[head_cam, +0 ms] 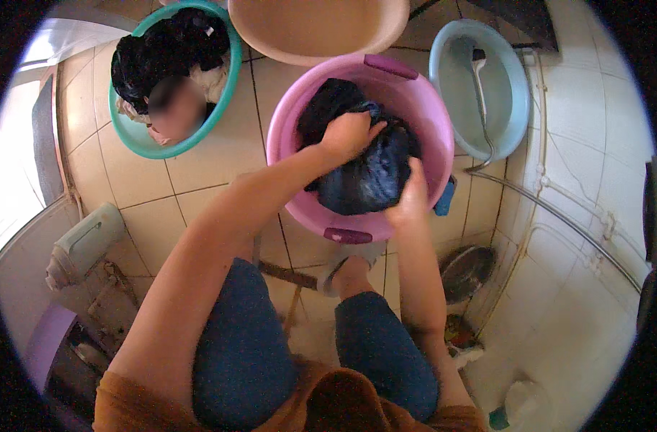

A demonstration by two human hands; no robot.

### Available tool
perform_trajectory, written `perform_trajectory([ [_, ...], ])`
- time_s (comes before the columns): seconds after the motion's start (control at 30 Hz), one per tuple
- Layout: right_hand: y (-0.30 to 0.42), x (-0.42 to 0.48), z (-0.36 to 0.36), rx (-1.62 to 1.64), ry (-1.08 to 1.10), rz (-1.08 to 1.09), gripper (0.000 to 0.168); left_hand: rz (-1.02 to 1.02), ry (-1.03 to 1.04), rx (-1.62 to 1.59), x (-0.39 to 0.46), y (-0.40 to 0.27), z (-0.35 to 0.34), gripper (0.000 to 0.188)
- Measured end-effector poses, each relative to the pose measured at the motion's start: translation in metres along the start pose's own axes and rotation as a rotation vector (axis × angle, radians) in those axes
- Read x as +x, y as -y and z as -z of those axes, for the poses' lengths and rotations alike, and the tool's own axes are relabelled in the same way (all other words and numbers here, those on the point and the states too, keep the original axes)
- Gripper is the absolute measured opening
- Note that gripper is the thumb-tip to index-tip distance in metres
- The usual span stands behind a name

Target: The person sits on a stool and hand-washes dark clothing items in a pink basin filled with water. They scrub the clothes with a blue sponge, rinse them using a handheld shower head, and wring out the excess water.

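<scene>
A wet-looking bundle of dark clothes [369, 181] fills much of a pink plastic basin [436, 124] on the floor in front of me. My left hand [350, 135] grips the top of the bundle, its fingers curled into a bluish fold. At the basin's near right side, my right hand [409, 194] holds the edge of the dark cloth, thumb upward. The fingers of that hand are mostly hidden by the cloth and slightly blurred. Purple handles [348, 236] mark the basin's near and far rims.
To the left stands a teal basin [232, 81] heaped with black and pale clothes [169, 46]. A beige basin [317, 56] with cloudy water is behind. At right, a shower hose [566, 208] leads to a hand shower [478, 65] in a light-blue basin [517, 102]. A metal bowl [468, 272] sits lower right.
</scene>
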State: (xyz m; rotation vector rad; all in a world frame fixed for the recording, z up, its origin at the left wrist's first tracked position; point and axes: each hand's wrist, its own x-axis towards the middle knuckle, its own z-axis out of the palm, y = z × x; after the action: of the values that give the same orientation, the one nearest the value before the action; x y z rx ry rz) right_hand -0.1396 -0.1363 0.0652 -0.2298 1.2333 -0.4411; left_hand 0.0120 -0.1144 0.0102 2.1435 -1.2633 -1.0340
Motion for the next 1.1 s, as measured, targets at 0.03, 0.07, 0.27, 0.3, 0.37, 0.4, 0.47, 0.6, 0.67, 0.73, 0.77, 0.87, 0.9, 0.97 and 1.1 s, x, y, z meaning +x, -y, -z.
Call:
perform_trajectory([
  [0.03,0.008,0.015,0.018,0.077,0.022,0.019,0.040,-0.018,-0.074,-0.098,-0.006,0.006,0.001,0.042],
  [0.07,0.020,0.013,0.017,0.065,0.066,0.120,0.042,-0.036,-0.140,-0.198,-0.014,0.018,0.000,0.040],
  [0.27,0.023,0.018,0.081,0.175,0.089,0.266,0.047,-0.262,-0.354,-0.246,-0.088,0.048,0.031,0.045],
  [0.3,0.007,0.017,0.083,0.123,0.018,0.231,0.046,-0.251,-0.436,-0.265,-0.089,0.053,0.035,0.050],
  [0.37,-0.030,0.016,0.076,0.009,-0.125,0.162,0.046,-0.087,-0.426,-0.443,-0.076,0.065,0.025,0.051],
  [0.4,-0.035,0.017,0.073,-0.141,-0.073,0.229,0.046,0.007,-0.388,-0.517,-0.065,0.065,0.018,0.051],
  [0.47,-0.043,0.020,0.072,-0.431,0.031,0.347,0.052,0.118,-0.335,-0.606,-0.049,0.051,0.021,0.048],
  [0.6,-0.027,0.009,0.036,-0.509,-0.050,0.448,0.043,0.193,-0.248,-0.666,-0.030,0.078,0.012,0.034],
  [0.67,-0.012,0.002,0.061,-0.310,0.015,0.494,0.041,0.153,-0.142,-0.490,-0.039,0.062,0.023,0.027],
  [0.73,0.014,-0.028,0.049,0.002,0.015,0.310,0.045,0.075,-0.142,-0.239,-0.057,0.054,0.044,0.022],
  [0.77,0.030,-0.038,0.055,0.041,0.111,0.243,0.047,-0.002,-0.177,-0.094,-0.064,0.050,0.049,0.020],
  [0.87,0.059,-0.055,0.072,-0.006,-0.144,0.256,0.051,0.124,-0.113,0.213,-0.075,0.031,0.078,0.018],
  [0.9,0.069,-0.053,0.085,0.000,-0.151,0.244,0.051,0.223,-0.067,0.294,-0.078,0.029,0.084,0.018],
  [0.97,0.078,-0.052,0.097,-0.001,-0.165,0.248,0.049,0.118,-0.152,0.207,-0.087,0.045,0.096,0.017],
  [1.1,0.082,-0.040,0.117,-0.013,-0.210,0.253,0.044,0.209,-0.136,-0.137,-0.105,0.051,0.102,0.020],
])
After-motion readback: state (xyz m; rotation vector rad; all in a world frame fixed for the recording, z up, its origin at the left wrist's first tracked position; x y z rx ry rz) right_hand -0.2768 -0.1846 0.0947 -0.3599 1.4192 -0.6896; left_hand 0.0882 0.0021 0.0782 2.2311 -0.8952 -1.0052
